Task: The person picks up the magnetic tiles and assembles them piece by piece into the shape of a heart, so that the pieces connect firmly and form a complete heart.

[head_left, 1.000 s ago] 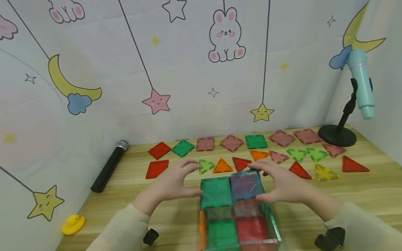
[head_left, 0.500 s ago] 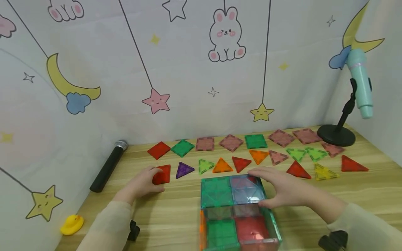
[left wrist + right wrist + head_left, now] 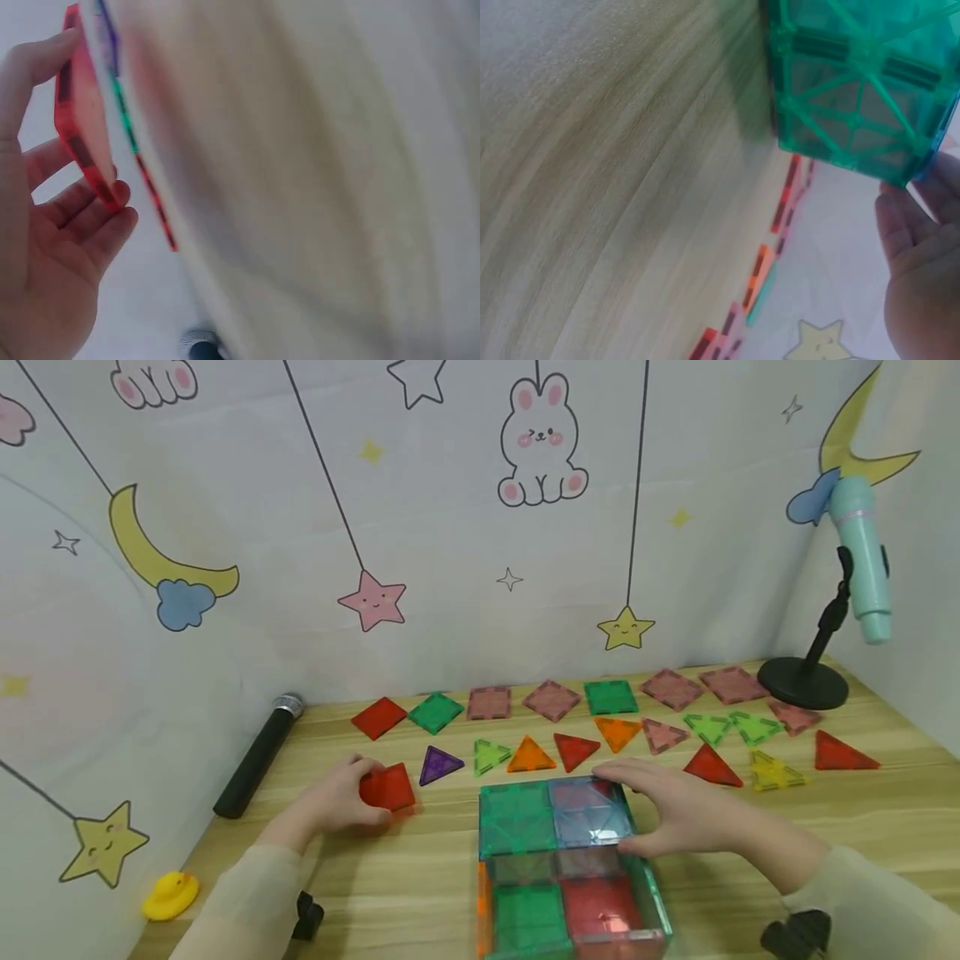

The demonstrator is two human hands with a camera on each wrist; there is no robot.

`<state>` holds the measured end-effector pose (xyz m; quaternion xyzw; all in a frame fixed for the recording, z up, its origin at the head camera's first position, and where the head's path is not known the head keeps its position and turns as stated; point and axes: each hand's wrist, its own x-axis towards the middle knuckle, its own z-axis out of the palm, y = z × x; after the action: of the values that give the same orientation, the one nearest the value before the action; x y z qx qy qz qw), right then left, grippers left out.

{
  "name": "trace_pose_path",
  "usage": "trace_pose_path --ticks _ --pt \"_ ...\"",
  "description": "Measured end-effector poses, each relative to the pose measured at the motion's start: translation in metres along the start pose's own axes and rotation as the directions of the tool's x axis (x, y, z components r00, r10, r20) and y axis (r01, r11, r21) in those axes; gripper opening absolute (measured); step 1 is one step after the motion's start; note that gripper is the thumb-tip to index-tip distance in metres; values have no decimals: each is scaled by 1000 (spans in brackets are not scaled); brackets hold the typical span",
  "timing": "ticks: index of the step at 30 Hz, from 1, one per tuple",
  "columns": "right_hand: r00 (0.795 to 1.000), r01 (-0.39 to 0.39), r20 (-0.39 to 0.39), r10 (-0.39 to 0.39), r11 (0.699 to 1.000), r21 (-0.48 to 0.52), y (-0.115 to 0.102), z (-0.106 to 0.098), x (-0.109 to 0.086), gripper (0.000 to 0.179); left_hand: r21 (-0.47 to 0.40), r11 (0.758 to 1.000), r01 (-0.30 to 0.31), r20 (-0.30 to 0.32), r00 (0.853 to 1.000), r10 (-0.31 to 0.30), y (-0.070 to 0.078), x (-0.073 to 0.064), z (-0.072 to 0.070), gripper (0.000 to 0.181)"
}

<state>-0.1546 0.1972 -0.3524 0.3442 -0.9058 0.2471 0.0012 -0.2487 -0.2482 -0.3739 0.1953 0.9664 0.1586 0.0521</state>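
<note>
Here's the left hand (image 3: 341,800), out to the left of the tile box (image 3: 651,895), fingers and thumb curled about the edges of a red square tile (image 3: 395,787). The left wrist view confirms it: thumb on one edge, fingertips on another, the tile pinched and tilted.

Over at the box itself, the right hand (image 3: 678,810) spreads its fingers loosely at the far right corner, touching beside the blue top tile (image 3: 588,818), thumb by that tile's near edge. A green top tile (image 3: 517,818) sits alongside, covering the far left part of the box; the near half shows its floor, green on the left, red on the right.

Just beyond the box lies a row of triangles, an orange triangle (image 3: 531,757) among them, with a purple triangle (image 3: 440,766) off the box's far left corner. Well left of the box, there's a black microphone (image 3: 258,758) and, nearer, a yellow duck (image 3: 171,896). Far right beyond the box, a mint microphone (image 3: 861,560) leans on its stand.
</note>
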Motion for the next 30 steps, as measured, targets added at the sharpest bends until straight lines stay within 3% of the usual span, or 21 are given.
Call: trace_pose_path --ticks 4,8,11,14,18,24,27,30 --pt "1000 -24 -10 24 999 35 -3 -5 0 75 -49 994 -96 -112 990 90 24 -9 -15 61" --pt "996 -26 -85 32 997 78 -10 -7 5 73 -20 965 -261 -171 952 254 63 -17 -24 61" --pt "992 11 -126 3 994 107 -21 -6 13 69 -17 928 -372 -175 915 364 92 -22 -23 61" --pt "992 55 -120 -37 987 153 -35 -4 22 68 -19 890 -456 -158 880 448 117 -25 -21 62" --pt "995 78 -71 -64 974 214 -54 -1 31 73 -17 864 -502 -124 859 497 144 -29 -16 60" --pt "999 48 -16 -46 981 190 -70 4 31 80 16 826 -564 -180 811 557 169 -35 -5 50" --pt "999 52 -20 -49 986 158 -70 7 29 80 25 799 -601 -232 774 589 175 -37 0 45" --pt "999 49 -22 -46 988 144 -68 8 28 79 1 752 -659 -277 723 633 177 -37 6 45"
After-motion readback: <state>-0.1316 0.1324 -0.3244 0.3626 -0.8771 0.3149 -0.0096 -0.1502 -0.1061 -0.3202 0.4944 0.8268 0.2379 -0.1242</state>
